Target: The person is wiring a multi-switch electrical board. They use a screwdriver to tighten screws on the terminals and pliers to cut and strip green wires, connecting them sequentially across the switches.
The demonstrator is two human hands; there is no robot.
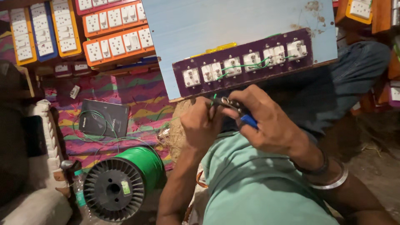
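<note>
Right hand (266, 125) grips blue-handled pliers (239, 111) on a green wire (213, 100) pinched by the left hand (203, 123) (fingers curled tight), just below a purple socket board (246, 62).

"How was the light?"
"Soft and even — brightest on the pale blue board (233, 29), dim toward the lower right."
"Sharpness?"
"Slightly soft — edges bowed by the wide lens."
</note>
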